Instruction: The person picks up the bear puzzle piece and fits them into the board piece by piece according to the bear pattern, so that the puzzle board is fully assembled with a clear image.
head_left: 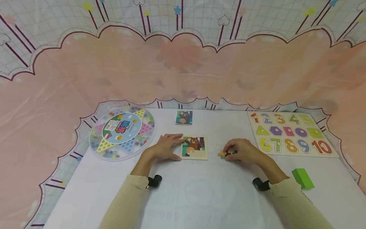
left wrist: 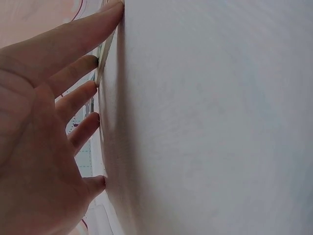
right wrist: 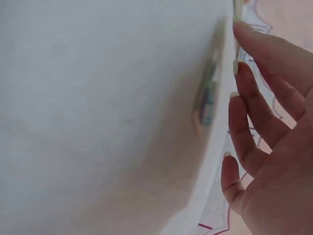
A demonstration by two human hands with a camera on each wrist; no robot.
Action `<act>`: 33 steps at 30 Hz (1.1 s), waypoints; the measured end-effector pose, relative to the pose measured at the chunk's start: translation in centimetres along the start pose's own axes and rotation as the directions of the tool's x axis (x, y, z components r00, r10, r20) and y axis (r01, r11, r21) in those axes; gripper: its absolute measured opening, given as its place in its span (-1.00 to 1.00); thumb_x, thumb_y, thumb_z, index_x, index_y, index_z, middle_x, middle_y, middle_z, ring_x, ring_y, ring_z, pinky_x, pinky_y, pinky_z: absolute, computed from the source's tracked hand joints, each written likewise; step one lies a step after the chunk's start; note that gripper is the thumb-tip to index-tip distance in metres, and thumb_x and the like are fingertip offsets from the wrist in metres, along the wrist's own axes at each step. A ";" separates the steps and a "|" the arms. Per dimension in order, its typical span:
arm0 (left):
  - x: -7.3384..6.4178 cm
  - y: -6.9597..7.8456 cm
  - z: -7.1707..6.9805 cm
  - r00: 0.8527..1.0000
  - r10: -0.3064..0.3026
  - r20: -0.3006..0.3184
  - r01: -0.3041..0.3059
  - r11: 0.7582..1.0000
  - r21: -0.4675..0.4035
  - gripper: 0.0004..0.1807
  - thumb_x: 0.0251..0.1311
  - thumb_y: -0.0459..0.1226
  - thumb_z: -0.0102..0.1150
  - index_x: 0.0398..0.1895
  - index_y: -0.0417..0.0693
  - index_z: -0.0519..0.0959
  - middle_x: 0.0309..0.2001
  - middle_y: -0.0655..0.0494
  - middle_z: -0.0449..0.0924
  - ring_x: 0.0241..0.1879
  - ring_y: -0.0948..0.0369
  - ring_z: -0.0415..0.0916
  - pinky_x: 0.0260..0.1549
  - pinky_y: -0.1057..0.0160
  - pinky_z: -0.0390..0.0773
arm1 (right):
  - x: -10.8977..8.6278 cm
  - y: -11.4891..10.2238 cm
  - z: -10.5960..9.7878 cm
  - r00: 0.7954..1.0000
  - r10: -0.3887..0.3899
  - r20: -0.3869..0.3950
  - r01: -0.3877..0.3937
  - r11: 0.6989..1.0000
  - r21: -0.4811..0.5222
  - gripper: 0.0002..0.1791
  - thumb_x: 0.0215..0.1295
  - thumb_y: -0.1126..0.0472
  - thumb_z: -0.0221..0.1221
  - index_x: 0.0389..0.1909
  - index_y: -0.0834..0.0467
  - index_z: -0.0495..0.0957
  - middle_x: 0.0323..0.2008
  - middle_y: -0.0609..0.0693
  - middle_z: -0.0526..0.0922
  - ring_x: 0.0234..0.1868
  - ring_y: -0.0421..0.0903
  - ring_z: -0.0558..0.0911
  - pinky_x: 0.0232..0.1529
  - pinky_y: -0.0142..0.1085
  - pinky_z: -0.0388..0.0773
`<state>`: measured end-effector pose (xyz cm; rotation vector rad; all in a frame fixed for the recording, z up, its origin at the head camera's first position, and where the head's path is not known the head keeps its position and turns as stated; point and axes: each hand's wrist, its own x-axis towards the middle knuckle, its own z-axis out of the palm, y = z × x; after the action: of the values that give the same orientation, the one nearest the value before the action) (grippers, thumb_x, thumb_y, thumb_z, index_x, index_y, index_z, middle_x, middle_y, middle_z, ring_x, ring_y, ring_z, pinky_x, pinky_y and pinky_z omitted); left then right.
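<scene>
A small bear jigsaw puzzle (head_left: 193, 144) sits in a square wooden tray (head_left: 206, 148) on the white table. Bare wood shows in the tray's lower right part. My left hand (head_left: 164, 147) lies against the tray's left side, fingers spread, with the index fingertip over the upper left of the picture and the thumb at the lower left corner. To the right of the tray, my right hand (head_left: 241, 151) pinches a brown puzzle piece (head_left: 227, 153) low over the table. A tan piece (head_left: 221, 154) shows just beyond the fingertips. The hand partly hides these pieces.
Behind the tray lies a bear picture card (head_left: 184, 117). At the left is a round Chinese checkers set (head_left: 134, 149) under a clear cover. A number and shape board (head_left: 281, 122) fills the back right, and a green block (head_left: 303, 178) stands beside the right sleeve.
</scene>
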<state>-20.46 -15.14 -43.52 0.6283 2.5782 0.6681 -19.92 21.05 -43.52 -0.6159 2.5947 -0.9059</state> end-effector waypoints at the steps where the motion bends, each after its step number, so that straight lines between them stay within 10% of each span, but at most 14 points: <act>1: 0.0 0.0 0.0 1.000 0.000 0.000 0.000 1.000 -0.001 -0.05 0.06 -0.04 0.51 0.55 0.11 0.29 0.64 0.04 0.08 0.60 -0.14 -0.01 0.55 -0.43 -0.27 | 0.1 -0.1 -0.1 1.000 0.005 -0.012 -0.005 1.000 0.009 -0.78 0.17 0.18 0.46 -0.17 0.01 0.70 -0.13 -0.09 0.75 -0.05 -0.11 0.62 0.13 -0.07 0.59; 18: 0.0 0.1 0.0 1.000 -0.001 0.003 0.001 1.000 0.009 -0.05 0.08 -0.03 0.50 0.56 0.12 0.28 0.65 0.04 0.07 0.60 -0.15 -0.01 0.54 -0.44 -0.26 | 1.4 -2.5 -1.9 0.980 -0.084 -0.181 0.108 0.986 0.125 -0.77 0.24 0.30 0.39 -0.08 0.13 0.76 -0.01 0.10 0.73 -0.03 -0.02 0.72 -0.06 -0.57 0.64; 33: 0.1 0.0 0.1 1.000 0.002 0.004 -0.002 1.000 -0.009 -0.06 0.09 -0.06 0.50 0.56 0.10 0.29 0.64 0.03 0.07 0.61 -0.15 -0.04 0.54 -0.44 -0.30 | 3.9 -4.7 2.6 0.994 0.015 -0.110 0.009 0.976 0.217 -0.73 0.18 0.22 0.44 -0.08 0.13 0.77 -0.01 0.11 0.77 -0.22 -0.15 0.70 -0.26 -0.44 0.61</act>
<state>-20.45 -15.06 -43.60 0.6284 2.5699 0.6786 -20.71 14.45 -43.02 -0.5144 2.5415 -1.2352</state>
